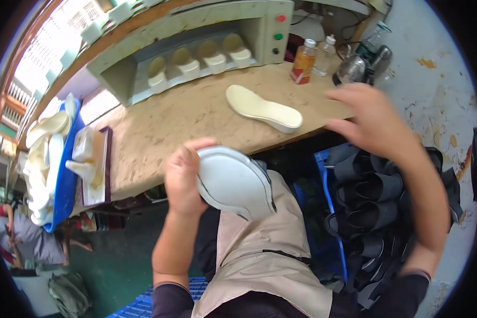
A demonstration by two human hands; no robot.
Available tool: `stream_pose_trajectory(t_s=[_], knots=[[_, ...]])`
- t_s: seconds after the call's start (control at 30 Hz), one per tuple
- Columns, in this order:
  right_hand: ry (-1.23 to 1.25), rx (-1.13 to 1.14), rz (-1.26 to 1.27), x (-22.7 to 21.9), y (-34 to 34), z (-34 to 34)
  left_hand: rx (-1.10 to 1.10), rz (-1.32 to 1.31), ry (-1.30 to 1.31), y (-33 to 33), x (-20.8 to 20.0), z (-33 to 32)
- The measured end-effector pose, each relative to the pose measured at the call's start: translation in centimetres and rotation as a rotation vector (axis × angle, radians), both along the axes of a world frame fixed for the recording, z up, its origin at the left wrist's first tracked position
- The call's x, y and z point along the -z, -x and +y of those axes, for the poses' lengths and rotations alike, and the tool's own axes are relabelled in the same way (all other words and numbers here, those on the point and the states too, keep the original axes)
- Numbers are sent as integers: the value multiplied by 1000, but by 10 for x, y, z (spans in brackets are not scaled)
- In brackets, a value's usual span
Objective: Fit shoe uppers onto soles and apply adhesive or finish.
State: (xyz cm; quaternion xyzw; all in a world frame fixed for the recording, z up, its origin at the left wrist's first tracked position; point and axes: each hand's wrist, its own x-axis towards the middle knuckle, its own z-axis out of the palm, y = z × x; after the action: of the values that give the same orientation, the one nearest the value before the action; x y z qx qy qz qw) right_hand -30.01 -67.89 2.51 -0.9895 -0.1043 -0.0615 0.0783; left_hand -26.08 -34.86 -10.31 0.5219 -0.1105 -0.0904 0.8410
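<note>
Head view: at centre, the left hand (184, 180) is closed on the left edge of a shoe (236, 177), pale underside showing; it looks light and firm, best gripped by the sides. Upper right, the right hand (375, 115) is half open, empty. Beyond, a cream sole (262, 109), probably springy, lies on the bench (143, 143).

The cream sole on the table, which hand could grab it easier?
Probably the right hand: it looks empty and close to the cream sole. The left hand is holding a shoe piece.
</note>
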Motion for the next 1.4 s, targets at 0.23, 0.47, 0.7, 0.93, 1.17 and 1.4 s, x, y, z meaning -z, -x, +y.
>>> stream_pose_trajectory(t_s=[0.23,0.47,0.7,0.93,1.17,1.4], knots=[[163,119,-91,254,-171,133,-391,295,80,44,158,144],[-1101,94,125,281,-119,168,-559,426,122,48,231,165],[-2043,-31,313,377,-1,179,-373,417,12,27,278,104],[-1720,10,695,419,63,167,-177,583,204,30,311,104],[-1830,20,756,422,64,196,-253,544,115,39,294,113],[-1406,20,677,422,59,203,-269,487,44,46,286,108]])
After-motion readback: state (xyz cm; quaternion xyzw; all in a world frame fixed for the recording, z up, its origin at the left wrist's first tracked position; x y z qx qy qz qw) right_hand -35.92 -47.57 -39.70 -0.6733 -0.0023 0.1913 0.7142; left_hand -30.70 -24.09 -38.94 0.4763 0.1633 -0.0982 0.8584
